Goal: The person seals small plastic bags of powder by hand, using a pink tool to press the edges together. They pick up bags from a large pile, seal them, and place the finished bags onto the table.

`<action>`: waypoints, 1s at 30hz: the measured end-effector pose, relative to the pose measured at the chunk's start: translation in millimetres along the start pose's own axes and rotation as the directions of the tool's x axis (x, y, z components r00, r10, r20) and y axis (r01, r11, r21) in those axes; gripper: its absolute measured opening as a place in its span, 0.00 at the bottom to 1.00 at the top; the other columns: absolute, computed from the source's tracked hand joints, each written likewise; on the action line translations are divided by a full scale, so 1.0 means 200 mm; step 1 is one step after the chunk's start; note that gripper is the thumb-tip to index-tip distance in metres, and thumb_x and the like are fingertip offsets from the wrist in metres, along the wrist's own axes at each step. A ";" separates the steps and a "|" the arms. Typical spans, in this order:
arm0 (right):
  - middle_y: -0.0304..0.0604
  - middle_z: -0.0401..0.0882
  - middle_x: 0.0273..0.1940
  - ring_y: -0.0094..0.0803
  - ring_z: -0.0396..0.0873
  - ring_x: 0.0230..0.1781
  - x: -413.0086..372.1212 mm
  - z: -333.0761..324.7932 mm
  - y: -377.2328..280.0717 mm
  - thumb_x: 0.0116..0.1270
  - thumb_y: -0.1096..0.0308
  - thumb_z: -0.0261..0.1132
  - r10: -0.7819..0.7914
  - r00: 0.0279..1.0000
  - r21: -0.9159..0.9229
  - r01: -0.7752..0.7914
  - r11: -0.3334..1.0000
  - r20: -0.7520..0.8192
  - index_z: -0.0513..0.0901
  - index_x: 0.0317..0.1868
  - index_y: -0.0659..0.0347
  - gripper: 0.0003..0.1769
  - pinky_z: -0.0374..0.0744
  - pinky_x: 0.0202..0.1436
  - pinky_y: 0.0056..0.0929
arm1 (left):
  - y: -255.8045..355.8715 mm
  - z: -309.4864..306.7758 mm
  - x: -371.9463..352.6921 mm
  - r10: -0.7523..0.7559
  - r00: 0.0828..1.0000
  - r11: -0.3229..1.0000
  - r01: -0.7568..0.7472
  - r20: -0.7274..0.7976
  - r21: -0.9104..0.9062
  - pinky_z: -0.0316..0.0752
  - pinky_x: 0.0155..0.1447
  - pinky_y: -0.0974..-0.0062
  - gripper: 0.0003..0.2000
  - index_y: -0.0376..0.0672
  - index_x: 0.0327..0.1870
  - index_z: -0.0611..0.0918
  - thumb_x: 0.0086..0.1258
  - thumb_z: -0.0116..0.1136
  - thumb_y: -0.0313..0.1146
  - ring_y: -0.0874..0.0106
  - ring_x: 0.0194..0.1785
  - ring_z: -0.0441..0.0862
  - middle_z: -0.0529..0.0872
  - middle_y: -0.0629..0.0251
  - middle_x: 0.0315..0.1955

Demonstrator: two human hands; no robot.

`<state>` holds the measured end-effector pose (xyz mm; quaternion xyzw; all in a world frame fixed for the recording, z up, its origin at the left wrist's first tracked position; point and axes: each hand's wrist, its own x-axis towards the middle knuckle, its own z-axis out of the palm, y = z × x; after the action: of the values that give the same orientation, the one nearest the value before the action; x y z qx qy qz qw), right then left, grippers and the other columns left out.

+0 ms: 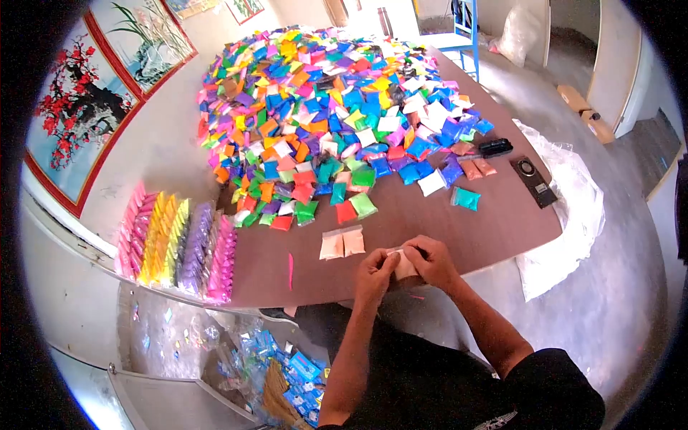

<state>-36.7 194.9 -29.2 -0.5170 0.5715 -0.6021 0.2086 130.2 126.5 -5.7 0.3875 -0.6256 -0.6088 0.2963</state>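
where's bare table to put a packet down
Widest bare table lies between the teal packet, the black device and the right hand. A smaller patch sits between the packet rows and the two peach packets. The far half is buried under the pile.

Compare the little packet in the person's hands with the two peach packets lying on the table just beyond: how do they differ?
The held packet is pinched between the left hand and right hand; the peach pair lies flat on the table, touched by no hand. The held packet is mostly hidden by those hands; the peach pair shows fully, side by side. Both look pale peach and small.
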 end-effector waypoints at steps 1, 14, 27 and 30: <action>0.49 0.86 0.36 0.38 0.85 0.34 0.00 0.00 0.00 0.70 0.69 0.69 0.016 1.000 0.025 -0.016 1.000 -0.012 0.87 0.43 0.67 0.09 0.81 0.38 0.35 | 0.01 0.00 0.00 -0.034 0.999 0.999 0.035 0.018 -0.028 0.73 0.39 0.82 0.12 0.38 0.46 0.87 0.77 0.67 0.40 0.84 0.36 0.78 0.85 0.76 0.33; 0.46 0.87 0.36 0.29 0.83 0.36 0.00 0.01 -0.03 0.73 0.71 0.67 0.013 0.998 -0.072 -0.017 0.997 -0.056 0.87 0.45 0.68 0.08 0.81 0.40 0.30 | 0.02 0.02 0.01 0.039 0.998 0.984 -0.030 -0.049 0.177 0.66 0.30 0.80 0.13 0.41 0.37 0.85 0.76 0.68 0.41 0.84 0.30 0.73 0.81 0.77 0.28; 0.38 0.86 0.33 0.22 0.81 0.35 -0.02 0.03 -0.04 0.75 0.67 0.67 0.113 0.986 -0.044 -0.119 0.992 -0.122 0.87 0.46 0.66 0.10 0.80 0.40 0.28 | 0.01 0.01 0.03 0.091 0.996 0.971 -0.094 0.027 0.222 0.79 0.46 0.77 0.12 0.35 0.48 0.87 0.75 0.68 0.36 0.79 0.40 0.84 0.90 0.67 0.38; 0.40 0.87 0.33 0.24 0.82 0.34 -0.02 0.04 -0.03 0.75 0.65 0.66 0.128 0.987 -0.096 -0.137 0.986 -0.093 0.87 0.45 0.65 0.11 0.81 0.40 0.29 | -0.05 0.01 0.04 0.124 0.991 0.992 -0.125 0.043 0.022 0.79 0.45 0.75 0.12 0.35 0.45 0.87 0.75 0.68 0.37 0.79 0.40 0.84 0.90 0.67 0.35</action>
<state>-27.1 195.6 -27.5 -0.4613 0.6431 -0.5788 0.1966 125.0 120.7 -16.6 0.3384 -0.6622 -0.5894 0.3157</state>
